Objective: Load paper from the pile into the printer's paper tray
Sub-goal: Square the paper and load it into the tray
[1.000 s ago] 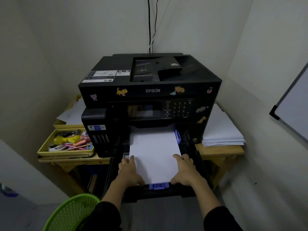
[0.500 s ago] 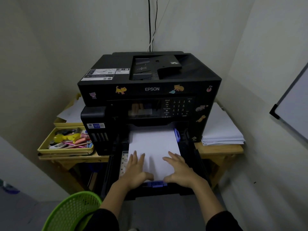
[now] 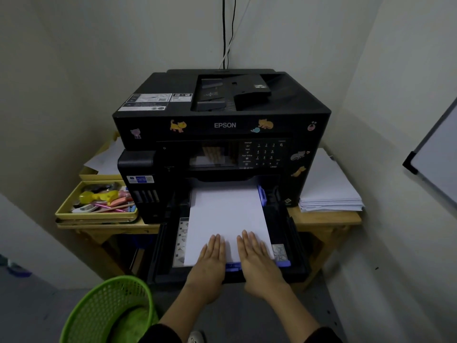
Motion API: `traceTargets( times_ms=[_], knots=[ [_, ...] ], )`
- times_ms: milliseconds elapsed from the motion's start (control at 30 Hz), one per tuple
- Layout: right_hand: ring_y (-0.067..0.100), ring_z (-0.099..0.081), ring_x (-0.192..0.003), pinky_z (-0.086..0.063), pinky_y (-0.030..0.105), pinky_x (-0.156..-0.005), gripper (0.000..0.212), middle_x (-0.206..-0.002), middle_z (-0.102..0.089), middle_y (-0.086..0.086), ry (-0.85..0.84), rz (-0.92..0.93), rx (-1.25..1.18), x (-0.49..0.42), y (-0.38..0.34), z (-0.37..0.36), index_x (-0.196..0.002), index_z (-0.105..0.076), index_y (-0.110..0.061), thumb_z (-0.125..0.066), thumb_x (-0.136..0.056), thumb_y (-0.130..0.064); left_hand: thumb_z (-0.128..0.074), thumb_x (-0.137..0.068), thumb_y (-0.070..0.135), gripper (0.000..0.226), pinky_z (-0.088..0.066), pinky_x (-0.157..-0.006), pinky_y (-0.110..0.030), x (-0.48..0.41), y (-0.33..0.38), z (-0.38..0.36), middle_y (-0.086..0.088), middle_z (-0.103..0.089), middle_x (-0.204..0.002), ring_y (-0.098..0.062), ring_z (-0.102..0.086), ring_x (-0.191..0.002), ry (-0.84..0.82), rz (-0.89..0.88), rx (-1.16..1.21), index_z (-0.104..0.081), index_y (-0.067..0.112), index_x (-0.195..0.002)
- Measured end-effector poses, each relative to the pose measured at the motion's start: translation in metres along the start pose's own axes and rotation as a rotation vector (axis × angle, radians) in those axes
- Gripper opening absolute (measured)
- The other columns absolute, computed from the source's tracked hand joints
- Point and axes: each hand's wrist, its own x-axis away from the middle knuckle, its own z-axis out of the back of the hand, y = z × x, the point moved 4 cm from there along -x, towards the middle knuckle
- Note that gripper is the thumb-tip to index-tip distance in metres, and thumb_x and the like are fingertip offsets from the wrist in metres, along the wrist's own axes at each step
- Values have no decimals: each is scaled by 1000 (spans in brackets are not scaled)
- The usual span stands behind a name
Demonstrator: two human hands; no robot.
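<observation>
So, left to right: your left hand lies flat with fingers spread, pressing the loaded paper, gripping nothing; your right hand does the same beside it. Likely you're seating the sheets level in the pulled-out paper tray, against the blue guide. The pile sits well right.

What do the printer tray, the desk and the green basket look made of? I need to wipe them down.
Printer tray: black plastic by its look, matte, moulded rails and blue clips. Desk: pale wood, grain and square legs visible, possibly varnished. Green basket: glossy plastic mesh, likely moulded.
</observation>
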Motion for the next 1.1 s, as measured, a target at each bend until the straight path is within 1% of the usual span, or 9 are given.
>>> traceTargets(
  times_ms=[300,533,667,767,867,933,967,1033,1100],
  knots=[
    [29,15,-147,3,39,-122,86,-157,18,20,-11,-13,54,-46,5,15,-148,14,0,-49,-88,0,-45,-96,18,82,4,-121,-35,-41,-20,19,-18,17,-158,-28,16,-148,-2,33,-46,15,-2,-147],
    [28,7,-149,0,37,-123,83,-159,9,19,-2,-83,76,-101,18,37,-149,7,1,-50,-90,-4,-50,-94,27,89,1,-123,-36,-96,-37,43,-19,15,-158,-29,13,-148,-9,94,-98,14,-4,-147],
    [27,4,-149,3,37,-121,77,-160,3,18,59,-137,88,-127,23,50,-150,2,0,-48,-91,-2,-44,-96,11,83,3,-121,-34,-121,-46,52,-16,18,-158,-26,14,-148,137,116,-79,23,1,-144],
    [30,3,-149,5,47,-119,75,-160,-4,18,146,-206,117,-136,26,59,-150,-4,-2,-49,-91,-2,-37,-96,5,77,4,-121,-35,-127,-49,57,-13,18,-159,-25,16,-148,208,122,-55,32,3,-131],
    [38,9,-147,9,64,-112,82,-159,-2,21,169,-310,37,-128,30,58,-151,-6,-8,-56,-86,-12,-45,-89,20,89,15,-119,-34,-118,-46,51,-13,21,-158,-21,32,-140,363,153,177,29,6,-135],
    [40,21,-144,14,64,-109,92,-159,9,22,253,-401,-148,-115,31,53,-152,-4,-14,-61,-80,-26,-54,-80,34,101,24,-115,-31,-104,-41,44,-18,22,-154,-18,43,-135,596,249,401,16,-1,-143],
    [38,26,-141,15,62,-110,97,-158,15,22,346,-456,-273,-109,30,50,-152,-3,-15,-63,-78,-31,-57,-78,41,106,26,-113,-31,-96,-40,40,-21,23,-152,-19,46,-133,650,354,515,12,-5,-144],
    [31,30,-139,10,59,-115,104,-156,22,23,552,-593,-564,-99,27,47,-152,0,-15,-68,-77,-37,-63,-82,45,113,21,-115,-35,-89,-36,31,-23,28,-152,-25,41,-136,581,627,840,14,-8,-145],
    [32,20,-145,0,56,-119,111,-156,24,20,672,-745,-942,-98,26,43,-151,12,-12,-70,-80,-36,-67,-84,38,113,10,-119,-40,-89,-35,32,-23,25,-154,-32,26,-144,461,875,1219,16,-7,-146]
  ],
)
